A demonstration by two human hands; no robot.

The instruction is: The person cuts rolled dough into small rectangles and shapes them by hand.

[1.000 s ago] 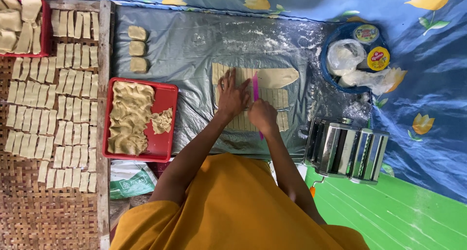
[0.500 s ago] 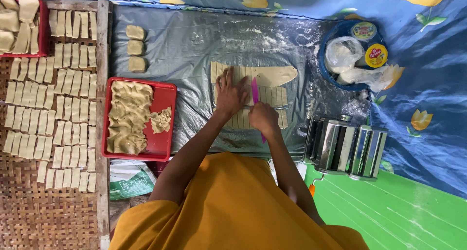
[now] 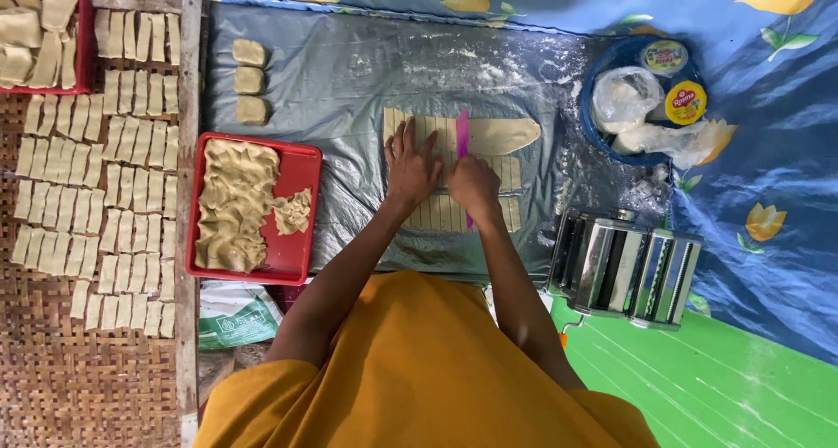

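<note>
The left hand (image 3: pixel 410 169) lies flat and open, fingers spread, pressing on the dough sheet (image 3: pixel 454 173), which is spread on the grey plastic sheet (image 3: pixel 349 90) in the middle of the work area. The right hand (image 3: pixel 473 186) is closed around the lower end of a pink cutter (image 3: pixel 463 143), whose blade stands across the dough, pointing away from the person. Compared with a second ago, both hands sit in nearly the same place; the right hand has drawn slightly nearer the body and the cutter shows a little longer above it, while the left hand has not lifted. The dough to the left of the blade is scored into narrow strips; the rounded end to the right is uncut, as before. A red tray (image 3: pixel 301 164) of folded dough pieces sits well left of the hands, unchanged, with three dough lumps (image 3: pixel 250 82) above it. Rows of cut strips (image 3: pixel 96 169) dry on the woven mat at far left. A blue bowl (image 3: pixel 602 68) with bags and tubs stands to the upper right, and a metal pasta roller (image 3: pixel 624 269) sits just right of the right forearm.
</note>
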